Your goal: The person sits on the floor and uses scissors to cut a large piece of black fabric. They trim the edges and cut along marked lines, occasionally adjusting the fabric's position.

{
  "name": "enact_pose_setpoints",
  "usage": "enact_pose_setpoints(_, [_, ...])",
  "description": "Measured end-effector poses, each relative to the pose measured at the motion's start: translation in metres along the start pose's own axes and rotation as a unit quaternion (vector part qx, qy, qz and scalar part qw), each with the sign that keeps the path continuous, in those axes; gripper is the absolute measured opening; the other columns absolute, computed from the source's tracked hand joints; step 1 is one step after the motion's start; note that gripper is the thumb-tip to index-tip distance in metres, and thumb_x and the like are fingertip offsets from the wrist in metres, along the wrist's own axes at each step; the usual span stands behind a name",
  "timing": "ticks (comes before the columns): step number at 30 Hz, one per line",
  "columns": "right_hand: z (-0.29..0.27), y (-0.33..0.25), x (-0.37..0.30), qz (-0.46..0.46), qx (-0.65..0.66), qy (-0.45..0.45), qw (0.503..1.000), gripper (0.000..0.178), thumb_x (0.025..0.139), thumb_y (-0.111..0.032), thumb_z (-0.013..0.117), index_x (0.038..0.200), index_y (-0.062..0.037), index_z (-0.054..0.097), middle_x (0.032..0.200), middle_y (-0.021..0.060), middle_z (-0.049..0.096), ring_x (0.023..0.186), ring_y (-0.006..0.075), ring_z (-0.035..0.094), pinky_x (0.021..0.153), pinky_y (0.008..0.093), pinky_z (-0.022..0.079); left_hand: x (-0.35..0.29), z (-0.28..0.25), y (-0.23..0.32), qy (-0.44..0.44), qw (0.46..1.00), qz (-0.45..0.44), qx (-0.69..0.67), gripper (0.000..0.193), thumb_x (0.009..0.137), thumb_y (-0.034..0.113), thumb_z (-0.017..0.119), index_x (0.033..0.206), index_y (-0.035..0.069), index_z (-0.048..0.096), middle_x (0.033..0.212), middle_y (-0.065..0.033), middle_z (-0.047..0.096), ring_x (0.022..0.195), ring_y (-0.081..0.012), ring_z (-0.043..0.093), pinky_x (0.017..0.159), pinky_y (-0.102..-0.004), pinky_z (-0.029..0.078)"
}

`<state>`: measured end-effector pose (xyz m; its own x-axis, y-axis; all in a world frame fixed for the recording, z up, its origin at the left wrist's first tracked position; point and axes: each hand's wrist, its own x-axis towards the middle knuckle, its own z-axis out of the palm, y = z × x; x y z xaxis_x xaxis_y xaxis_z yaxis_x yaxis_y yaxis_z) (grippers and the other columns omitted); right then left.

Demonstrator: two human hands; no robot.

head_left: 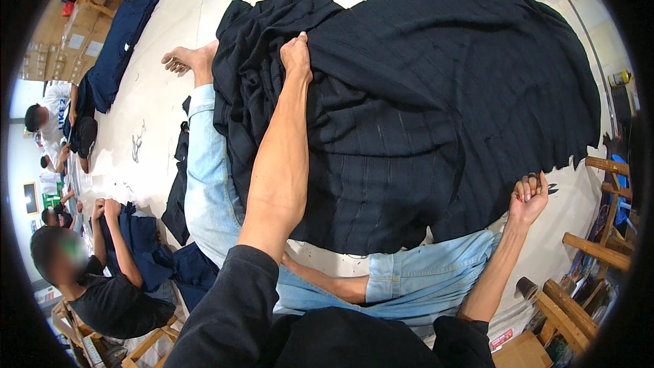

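A large black cloth (409,95) with faint stripes and a frayed edge lies in folds over the floor and partly over my outstretched leg. My left hand (296,58) is closed on a gathered part of it, near the top middle. At the cloth's lower right edge is my right hand (529,197), palm turned up and fingers curled. A bit of red shows between those fingers, and a dark, two-pronged tip pokes out beside the hand; they look like parts of small thread snips, mostly hidden by the fingers.
My legs in light blue jeans (211,177) frame the cloth. Wooden stools (596,252) stand at the right, near a cardboard box (521,353). On the left, a person in black (116,300) handles dark blue cloth; a long dark blue pile (126,48) lies farther off.
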<state>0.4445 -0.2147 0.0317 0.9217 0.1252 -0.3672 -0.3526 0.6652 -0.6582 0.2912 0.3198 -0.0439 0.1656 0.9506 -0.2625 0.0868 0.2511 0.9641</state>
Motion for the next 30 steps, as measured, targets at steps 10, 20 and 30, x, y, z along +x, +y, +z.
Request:
enact_pose_setpoints(10, [-0.013, 0.002, 0.008, -0.012, -0.013, 0.013, 1.0, 0.04, 0.099, -0.012, 0.055, 0.064, -0.0155, 0.035, 0.053, -0.0031, 0.031, 0.04, 0.0062, 0.025, 0.034, 0.0209, 0.024, -0.005, -0.003, 0.01, -0.015, 0.999, -0.019, -0.023, 0.032, 0.092, 0.016, 0.066, 0.108, -0.012, 0.066, 0.123, -0.0278, 0.062, 0.108, -0.0359, 0.064, 0.097, -0.0405, 0.049])
enact_pose_setpoints(20, [-0.014, 0.006, 0.008, -0.026, -0.029, 0.032, 0.999, 0.04, 0.098, -0.013, 0.057, 0.065, -0.0165, 0.034, 0.053, -0.0037, 0.031, 0.04, 0.0062, 0.024, 0.035, 0.0217, 0.023, 0.003, 0.002, 0.016, 0.077, 0.987, -0.097, -0.1, 0.048, 0.09, 0.011, 0.07, 0.122, -0.021, 0.053, 0.127, -0.0317, 0.058, 0.108, -0.0399, 0.064, 0.094, -0.043, 0.053])
enact_pose_setpoints(30, [-0.011, 0.004, 0.005, -0.047, -0.049, 0.084, 0.994, 0.039, 0.099, -0.013, 0.055, 0.066, -0.0172, 0.033, 0.053, -0.0032, 0.031, 0.039, 0.0063, 0.023, 0.035, 0.0223, 0.023, 0.005, -0.009, 0.0, 0.025, 0.998, 0.008, 0.056, 0.033, 0.091, 0.019, 0.069, 0.108, -0.01, 0.071, 0.107, -0.0195, 0.071, 0.095, -0.0265, 0.068, 0.087, -0.0359, 0.052])
